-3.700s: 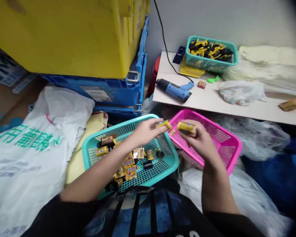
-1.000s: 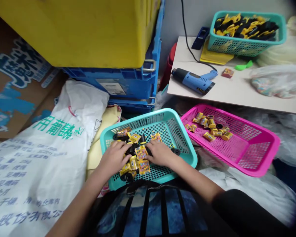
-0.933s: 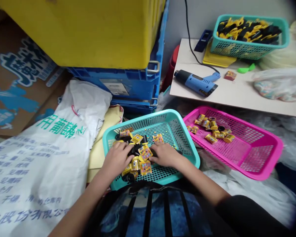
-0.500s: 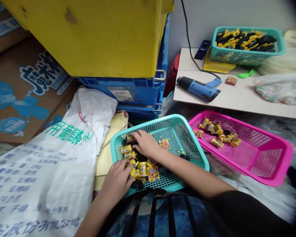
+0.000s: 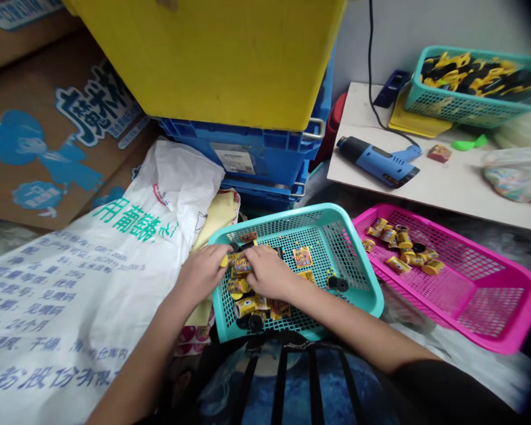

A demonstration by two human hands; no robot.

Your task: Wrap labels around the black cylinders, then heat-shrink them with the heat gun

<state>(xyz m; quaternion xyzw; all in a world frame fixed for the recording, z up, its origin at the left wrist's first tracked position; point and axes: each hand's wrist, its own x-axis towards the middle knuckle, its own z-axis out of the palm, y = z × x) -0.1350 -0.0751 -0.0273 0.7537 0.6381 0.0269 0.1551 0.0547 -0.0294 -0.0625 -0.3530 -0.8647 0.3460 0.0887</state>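
Note:
My left hand [image 5: 202, 270] is at the left rim of the turquoise basket [image 5: 358, 298], its fingers closed around a small yellow piece [image 5: 223, 261], mostly covered by the fingers. Right beside it, inside the basket, my right hand [image 5: 269, 273] has its thumb and fingers on a small yellow labelled canister [image 5: 242, 265]. Under and in front of both hands lies a pile of similar yellow canisters [image 5: 245, 306] with black ends. A printed square packet [image 5: 302, 257] and a black-ended canister [image 5: 337, 284] lie farther right on the mesh floor, among tiny coloured beads.
A pink basket [image 5: 473, 316] with several canisters stands at right. Behind it, a white table [image 5: 460, 189] carries a blue heat gun [image 5: 378, 160] and another turquoise basket [image 5: 473, 106]. Yellow and blue crates [image 5: 265, 156] rise ahead; a white sack [image 5: 92, 295] lies left.
My left hand has moved up from the front of the pile to the basket's left rim, holding a yellow piece. My right hand has drawn slightly back toward me, onto a canister. The view has shifted.

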